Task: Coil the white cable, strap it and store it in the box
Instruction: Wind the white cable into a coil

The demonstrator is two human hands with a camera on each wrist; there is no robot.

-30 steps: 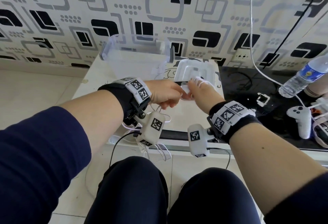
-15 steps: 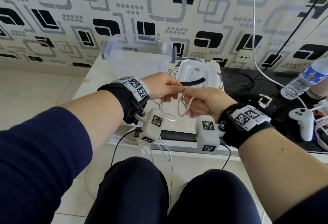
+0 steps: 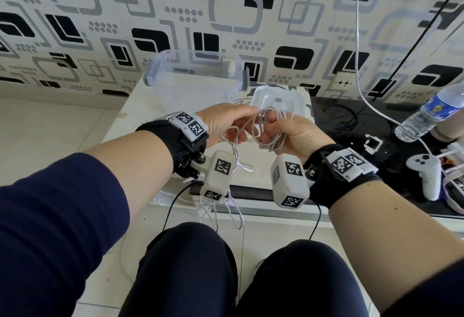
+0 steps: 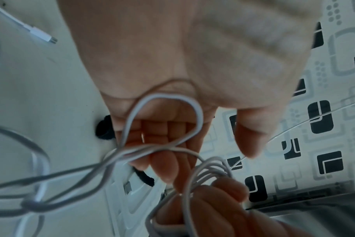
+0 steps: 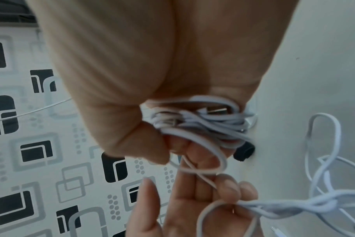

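My right hand point(image 3: 283, 133) grips a bundle of white cable point(image 3: 266, 125) loops, with its fingers curled round the coil point(image 5: 203, 123). My left hand point(image 3: 226, 125), just to its left, curls its fingers round loose twisted strands point(image 4: 166, 147) that run down off the table edge. A black strap point(image 5: 243, 152) shows just past the right fingers, and I cannot tell whether it is held or lying there. The hands hide it in the head view. The clear box point(image 3: 195, 83) stands open at the back, with its white lid point(image 3: 278, 100) to its right behind my hands.
To the right is a black glass surface point(image 3: 351, 128) with a water bottle point(image 3: 431, 113) and a white game controller point(image 3: 424, 173). Another white cable point(image 3: 359, 40) hangs down the patterned wall. My knees are below the table's front edge.
Half a second ago a black strap stretched between my hands. Now both hands are nearer me and higher, holding cable loops, and the strap is out of the head view.
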